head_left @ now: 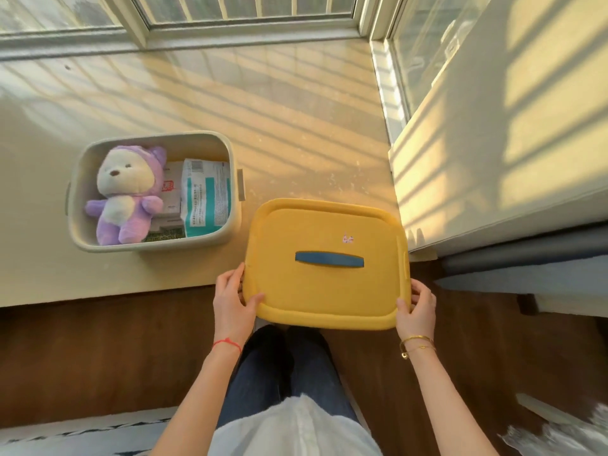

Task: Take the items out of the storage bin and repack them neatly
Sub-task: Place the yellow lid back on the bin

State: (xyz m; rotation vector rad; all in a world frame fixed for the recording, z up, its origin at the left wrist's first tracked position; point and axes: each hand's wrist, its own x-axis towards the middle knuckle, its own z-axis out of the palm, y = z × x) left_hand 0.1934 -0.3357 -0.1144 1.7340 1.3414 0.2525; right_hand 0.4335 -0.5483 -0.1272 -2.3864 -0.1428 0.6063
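Your left hand and right hand pinch the yellow lid's near corners — open bin just left of it.

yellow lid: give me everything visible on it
The yellow lid is a rounded rectangle, plastic by the look, with a raised rim, a blue handle at its centre and a small sticker above it. It faces up, roughly level, over the sill's near edge. The left hand and right hand grip its near corners.

Yellow lid with blue handle; purple-and-white plush bear in beige bin.
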